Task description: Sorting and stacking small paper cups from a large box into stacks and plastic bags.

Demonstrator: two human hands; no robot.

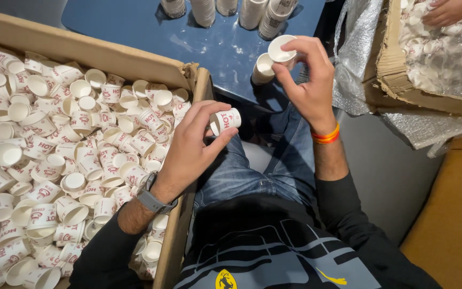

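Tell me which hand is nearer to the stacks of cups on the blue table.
Right. The right hand holds a paper cup up just below the cup stacks. The left hand sits lower, by the cardboard box edge, holding another cup.

small paper cup (225, 120): white, red print, on its side, pinched in left hand (191, 147) fingertips, over lap beside box edge | short cup stack (274, 60): two white cups, top one tilted, mouth up, held by right hand (308, 80) at blue table edge
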